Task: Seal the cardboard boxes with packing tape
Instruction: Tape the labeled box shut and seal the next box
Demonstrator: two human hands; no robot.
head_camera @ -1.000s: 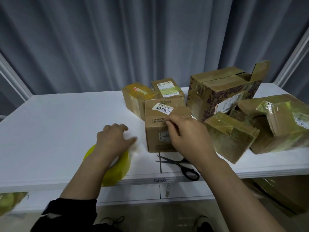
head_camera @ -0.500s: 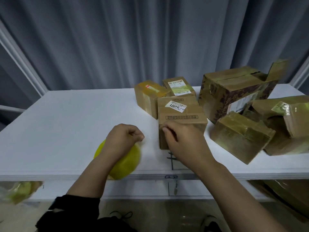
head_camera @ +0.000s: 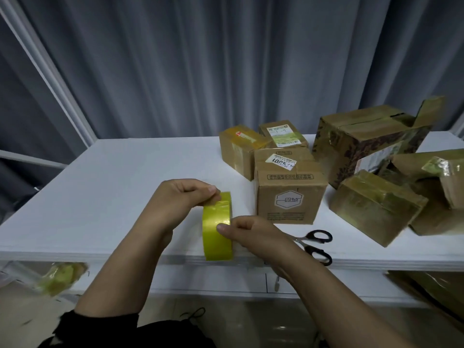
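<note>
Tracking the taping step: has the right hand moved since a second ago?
Yes. The right hand has left the hexagon-logo box, moving left toward the near edge of the table, and now pinches the yellow tape roll.

The right hand (head_camera: 253, 233) hides part of the scissors (head_camera: 311, 248).

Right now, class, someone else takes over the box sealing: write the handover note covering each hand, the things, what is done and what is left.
Left hand pinches the top of the yellow tape roll.
Right hand grips its near side, thumb on the tape.
Roll is held on edge at the table's front; scissors lie right of it.
Done: plain box behind the roll has flaps closed; no strip pulled.
Left: tape that box, then the large box with a raised flap.
</note>
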